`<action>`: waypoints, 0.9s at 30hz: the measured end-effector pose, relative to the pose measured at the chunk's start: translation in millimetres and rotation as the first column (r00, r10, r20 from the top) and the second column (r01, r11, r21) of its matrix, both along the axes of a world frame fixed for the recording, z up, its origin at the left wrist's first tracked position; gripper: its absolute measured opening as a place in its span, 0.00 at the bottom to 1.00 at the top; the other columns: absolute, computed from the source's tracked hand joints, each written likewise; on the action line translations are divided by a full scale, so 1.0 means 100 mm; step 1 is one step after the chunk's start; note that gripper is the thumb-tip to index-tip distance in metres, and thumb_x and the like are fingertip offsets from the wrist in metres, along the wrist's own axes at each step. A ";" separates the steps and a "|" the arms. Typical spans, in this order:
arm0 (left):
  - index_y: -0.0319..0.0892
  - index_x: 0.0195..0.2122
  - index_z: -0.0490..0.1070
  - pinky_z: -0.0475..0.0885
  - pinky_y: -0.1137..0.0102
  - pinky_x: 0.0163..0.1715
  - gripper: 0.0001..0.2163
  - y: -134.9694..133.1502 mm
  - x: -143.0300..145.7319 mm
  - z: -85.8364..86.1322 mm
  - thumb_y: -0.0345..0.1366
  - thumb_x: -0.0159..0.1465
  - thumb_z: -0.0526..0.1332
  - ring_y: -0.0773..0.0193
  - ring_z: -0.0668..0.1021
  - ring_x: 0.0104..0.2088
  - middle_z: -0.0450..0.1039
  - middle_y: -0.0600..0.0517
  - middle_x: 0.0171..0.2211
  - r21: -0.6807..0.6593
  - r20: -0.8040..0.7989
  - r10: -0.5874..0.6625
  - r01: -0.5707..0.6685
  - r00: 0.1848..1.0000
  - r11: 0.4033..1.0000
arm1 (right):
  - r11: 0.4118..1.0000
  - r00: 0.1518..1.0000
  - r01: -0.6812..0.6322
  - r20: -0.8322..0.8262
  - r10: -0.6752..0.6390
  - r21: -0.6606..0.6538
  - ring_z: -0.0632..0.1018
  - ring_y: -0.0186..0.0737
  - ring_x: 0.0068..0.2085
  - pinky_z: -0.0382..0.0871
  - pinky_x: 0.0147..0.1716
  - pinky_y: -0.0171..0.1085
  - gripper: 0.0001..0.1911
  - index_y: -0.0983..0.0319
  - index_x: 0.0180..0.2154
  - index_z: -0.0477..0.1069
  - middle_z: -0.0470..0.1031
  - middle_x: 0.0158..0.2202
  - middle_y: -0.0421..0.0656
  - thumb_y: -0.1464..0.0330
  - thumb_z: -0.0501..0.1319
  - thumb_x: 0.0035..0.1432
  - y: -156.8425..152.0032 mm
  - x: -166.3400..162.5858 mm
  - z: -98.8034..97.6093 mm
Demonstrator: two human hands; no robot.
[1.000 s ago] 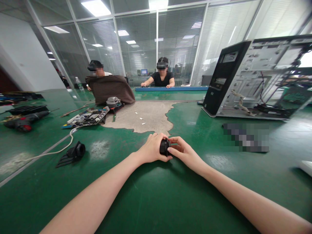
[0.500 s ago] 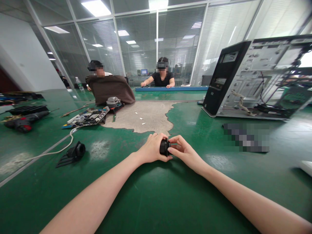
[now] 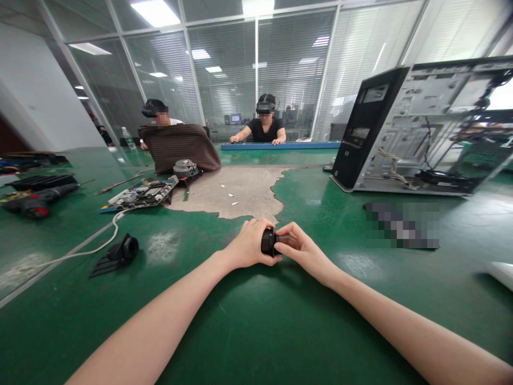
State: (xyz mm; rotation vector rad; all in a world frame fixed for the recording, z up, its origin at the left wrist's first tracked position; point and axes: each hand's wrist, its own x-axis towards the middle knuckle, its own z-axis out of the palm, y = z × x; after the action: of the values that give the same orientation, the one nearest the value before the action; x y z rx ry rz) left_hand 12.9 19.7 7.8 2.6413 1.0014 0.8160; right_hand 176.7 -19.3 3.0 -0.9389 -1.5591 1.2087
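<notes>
My left hand (image 3: 250, 243) is wrapped around a small black part (image 3: 267, 242) with a rounded body and a flange on its right side. Its exact kind does not show. From the right, the thumb and fingertips of my right hand (image 3: 300, 247) pinch the narrower end of this black part. Both hands are close together, low over the green tabletop (image 3: 256, 321). To the left lies a black plastic piece (image 3: 126, 248) with a round opening and slatted arms, apart from my hands.
An open computer case (image 3: 360, 128) stands at the right, with a dark flat strip (image 3: 401, 227) before it. Left of centre are a circuit board (image 3: 142, 193), a white cable (image 3: 114, 230) and a brown cloth-covered thing (image 3: 182, 147). Two people (image 3: 266, 128) sit across the table.
The whole view has shifted very slightly. Both hands keep nearly the same pose on the black part, with no clear movement of it.
</notes>
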 end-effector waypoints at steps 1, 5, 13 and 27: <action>0.44 0.41 0.59 0.61 0.63 0.39 0.26 0.00 0.00 0.00 0.45 0.43 0.65 0.56 0.68 0.38 0.66 0.51 0.37 0.000 -0.002 0.000 0.000 1.000 1.000 | 1.000 1.000 0.006 0.003 -0.006 -0.003 0.73 0.37 0.39 0.68 0.39 0.39 0.13 0.59 0.36 0.60 0.68 0.39 0.41 0.63 0.61 0.49 0.01 0.00 0.00; 0.44 0.41 0.59 0.61 0.63 0.39 0.25 0.00 -0.01 0.01 0.44 0.43 0.65 0.56 0.68 0.38 0.66 0.51 0.37 0.011 -0.003 -0.003 0.003 1.000 1.000 | 0.999 1.000 -0.030 -0.005 0.029 -0.022 0.73 0.38 0.41 0.67 0.42 0.41 0.14 0.59 0.36 0.60 0.68 0.38 0.41 0.65 0.62 0.48 0.00 0.01 0.00; 0.43 0.41 0.58 0.61 0.64 0.38 0.26 0.01 -0.01 -0.01 0.45 0.43 0.64 0.57 0.68 0.37 0.65 0.50 0.37 0.037 -0.005 -0.006 0.006 1.000 0.999 | 0.999 0.999 -0.032 -0.013 0.032 -0.015 0.73 0.36 0.39 0.67 0.40 0.39 0.11 0.59 0.34 0.59 0.69 0.37 0.39 0.66 0.60 0.50 -0.02 0.01 0.02; 0.43 0.41 0.58 0.61 0.65 0.37 0.26 0.01 -0.01 -0.01 0.44 0.43 0.64 0.57 0.68 0.37 0.66 0.51 0.37 0.048 -0.021 0.002 -0.001 1.000 0.999 | 0.996 0.996 -0.073 -0.052 0.070 -0.050 0.73 0.36 0.38 0.67 0.39 0.38 0.14 0.59 0.34 0.58 0.68 0.34 0.38 0.69 0.62 0.47 -0.03 0.01 0.02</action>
State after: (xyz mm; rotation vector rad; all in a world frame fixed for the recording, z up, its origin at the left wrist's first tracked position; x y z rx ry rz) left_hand 11.8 20.9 6.7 2.6949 1.0011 0.8250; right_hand 177.3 -21.9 5.5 -0.8854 -1.5388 1.3189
